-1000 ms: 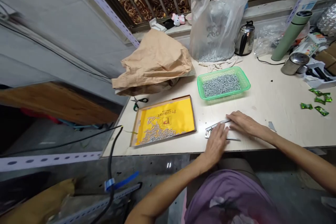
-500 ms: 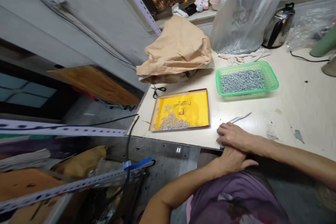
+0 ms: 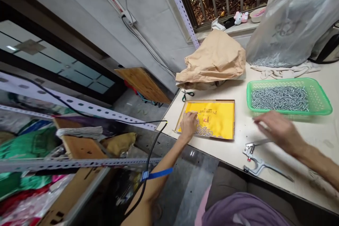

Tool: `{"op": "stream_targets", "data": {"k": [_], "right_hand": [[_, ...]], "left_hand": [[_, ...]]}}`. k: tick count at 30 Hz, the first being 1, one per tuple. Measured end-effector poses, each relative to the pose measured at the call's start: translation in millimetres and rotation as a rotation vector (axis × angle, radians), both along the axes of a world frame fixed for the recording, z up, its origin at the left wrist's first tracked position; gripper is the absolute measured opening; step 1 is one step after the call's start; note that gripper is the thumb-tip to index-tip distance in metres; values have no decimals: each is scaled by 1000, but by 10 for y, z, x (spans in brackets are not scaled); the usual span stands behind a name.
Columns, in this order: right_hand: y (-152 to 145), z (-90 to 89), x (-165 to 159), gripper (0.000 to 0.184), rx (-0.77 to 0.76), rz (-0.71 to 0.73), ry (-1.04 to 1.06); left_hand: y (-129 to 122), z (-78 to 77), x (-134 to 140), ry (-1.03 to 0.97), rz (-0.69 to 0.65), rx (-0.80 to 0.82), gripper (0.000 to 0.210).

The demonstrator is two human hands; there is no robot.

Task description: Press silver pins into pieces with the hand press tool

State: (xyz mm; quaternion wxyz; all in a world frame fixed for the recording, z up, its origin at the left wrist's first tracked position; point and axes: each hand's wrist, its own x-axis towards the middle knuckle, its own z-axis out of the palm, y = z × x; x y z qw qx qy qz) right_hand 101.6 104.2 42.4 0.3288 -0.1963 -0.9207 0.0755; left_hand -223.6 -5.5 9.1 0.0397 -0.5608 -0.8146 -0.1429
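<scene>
My left hand point(image 3: 188, 124) reaches into a shallow box point(image 3: 234, 120) with a yellow printed bottom. Its fingers are curled together at the pile of small metal pins point(image 3: 203, 131); what lies between the fingertips is hidden. My right hand point(image 3: 282, 132) hovers over the table, slightly blurred, thumb and forefinger apart, just in front of a green plastic basket point(image 3: 319, 102). Many small silver metal pieces point(image 3: 279, 98) fill that basket. Below my right hand, a plier-like metal hand tool point(image 3: 258, 165) rests at the table's front edge, its handles spread, untouched.
Behind the box lie black-handled scissors point(image 3: 186, 94) and a crumpled brown paper bag point(image 3: 215, 58). A clear plastic bag point(image 3: 286, 31) and a kettle point(image 3: 327, 44) stand at the back right. A black cable point(image 3: 150, 150) hangs by the table's left corner.
My hands, together at the table's front edge before, have parted. The left has gone into the box; the right has lifted, leaving the tool on the table. The view has swung left.
</scene>
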Motion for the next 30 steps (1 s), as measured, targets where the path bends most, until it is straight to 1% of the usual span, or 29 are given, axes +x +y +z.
{"op": "stream_targets", "data": {"k": [1, 3, 4, 6, 7, 9, 11, 13, 15, 16, 18, 20, 21, 22, 24, 26, 30], "right_hand": [[181, 57, 71, 19, -10, -96, 11], [503, 87, 216, 25, -1, -237, -37], [616, 66, 282, 32, 16, -315, -76], [696, -15, 390, 39, 26, -393, -135], [654, -61, 431, 40, 21, -399, -158], [424, -143, 490, 36, -5, -365, -186], [68, -205, 523, 31, -60, -301, -210], [-306, -262, 538, 26, -176, -230, -249], [-620, -329, 554, 25, -306, -184, -303], [-742, -365, 567, 25, -362, -174, -322], [-919, -437, 601, 26, -449, -178, -346], [-1023, -493, 635, 26, -501, -181, -349], [-1055, -513, 647, 26, -512, -186, -351], [-1077, -527, 655, 26, -517, -196, -355], [-1105, -542, 660, 25, -520, -220, -370], [-1121, -547, 659, 24, -520, -238, -389], [-1143, -565, 671, 21, -502, -241, -400]], "left_hand": [[77, -12, -138, 33, -14, -58, 26], [188, -45, -307, 90, -89, -173, 23], [228, -62, -348, 111, -138, -215, 21], [287, -88, -384, 132, -213, -267, 19], [311, -93, -392, 129, -238, -279, 19], [348, -91, -410, 103, -269, -293, 20], [370, -79, -422, 37, -281, -276, 20], [369, -69, -379, -96, -254, -179, 17], [316, -62, -218, -230, -207, -66, 15], [259, -61, -82, -287, -191, -36, 15], [89, -64, 288, -380, -199, -55, 17], [-116, -79, 727, -529, -242, -129, 17], [-207, -90, 941, -721, -240, -210, 18], [-279, -103, 1135, -887, -221, -308, 20], [-354, -132, 1429, -1106, -151, -467, 24], [-355, -158, 1582, -1180, -92, -575, 30], [-305, -179, 1637, -1133, -70, -678, 35]]}}
